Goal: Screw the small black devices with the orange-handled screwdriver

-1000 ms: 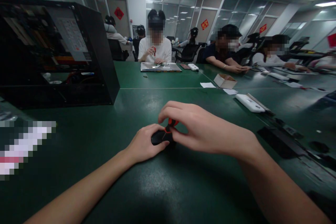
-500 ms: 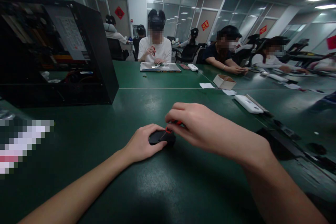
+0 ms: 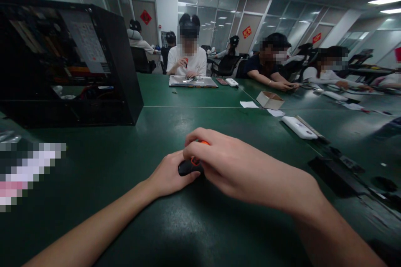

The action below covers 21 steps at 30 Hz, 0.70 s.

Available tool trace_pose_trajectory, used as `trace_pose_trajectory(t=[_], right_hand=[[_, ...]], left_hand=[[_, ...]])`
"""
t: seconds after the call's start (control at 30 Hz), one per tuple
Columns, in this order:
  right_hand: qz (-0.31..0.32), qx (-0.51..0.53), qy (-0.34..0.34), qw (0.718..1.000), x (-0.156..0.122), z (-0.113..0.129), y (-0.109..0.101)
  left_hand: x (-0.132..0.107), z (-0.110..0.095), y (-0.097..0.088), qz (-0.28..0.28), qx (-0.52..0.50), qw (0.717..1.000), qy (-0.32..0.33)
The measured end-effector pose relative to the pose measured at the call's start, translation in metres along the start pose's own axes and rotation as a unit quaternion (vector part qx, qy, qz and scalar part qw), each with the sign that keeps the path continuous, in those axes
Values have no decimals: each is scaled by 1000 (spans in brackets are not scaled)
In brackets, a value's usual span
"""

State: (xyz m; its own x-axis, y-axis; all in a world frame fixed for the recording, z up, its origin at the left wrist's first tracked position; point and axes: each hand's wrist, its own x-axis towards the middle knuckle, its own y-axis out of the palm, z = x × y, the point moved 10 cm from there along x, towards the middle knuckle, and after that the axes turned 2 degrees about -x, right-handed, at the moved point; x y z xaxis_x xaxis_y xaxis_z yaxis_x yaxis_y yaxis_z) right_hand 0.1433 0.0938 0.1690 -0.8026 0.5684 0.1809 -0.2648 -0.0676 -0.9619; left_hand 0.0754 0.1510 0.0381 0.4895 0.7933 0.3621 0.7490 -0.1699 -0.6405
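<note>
On the green table, a black computer mouse point(image 3: 186, 168) is gripped along its side by my left hand point(image 3: 169, 174), with the thumb on the near edge. Over it reaches my right hand point(image 3: 221, 156), its fingers closed around a screwdriver point(image 3: 195, 161) with a red-and-black handle. The fingers hide most of the handle. Its shaft and tip cannot be made out now, and the right part of the mouse is covered.
A black open-sided computer case point(image 3: 122, 71) stands at the left. Towards the right lie a small cardboard box point(image 3: 270, 100), a white device point(image 3: 299, 127) and dark flat parts point(image 3: 333, 175). Across the table, a person in white point(image 3: 188, 56) works at a flat panel point(image 3: 193, 81).
My right hand has shifted left and slightly down with the screwdriver, covering more of the mouse. The left hand keeps its hold. The whole view has shifted slightly.
</note>
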Motion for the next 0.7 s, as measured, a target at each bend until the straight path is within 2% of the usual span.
trace_pose_trajectory(t=[0.1,0.3,0.5,0.7], right_hand=[[-2,-38,29,999,1,-6,-1],[15,6,29,999,-7,-11,-3],[57,-48,96,993,-24,-44,-3],[37,-72,140,987,-48,-77,-20]], left_hand=[[0,0,3,19,1,1000,-4],[-2,-7,-3,8,31,999,8],[-4,-9,-2,20,52,998,7],[-3,-7,-2,29,51,998,1]])
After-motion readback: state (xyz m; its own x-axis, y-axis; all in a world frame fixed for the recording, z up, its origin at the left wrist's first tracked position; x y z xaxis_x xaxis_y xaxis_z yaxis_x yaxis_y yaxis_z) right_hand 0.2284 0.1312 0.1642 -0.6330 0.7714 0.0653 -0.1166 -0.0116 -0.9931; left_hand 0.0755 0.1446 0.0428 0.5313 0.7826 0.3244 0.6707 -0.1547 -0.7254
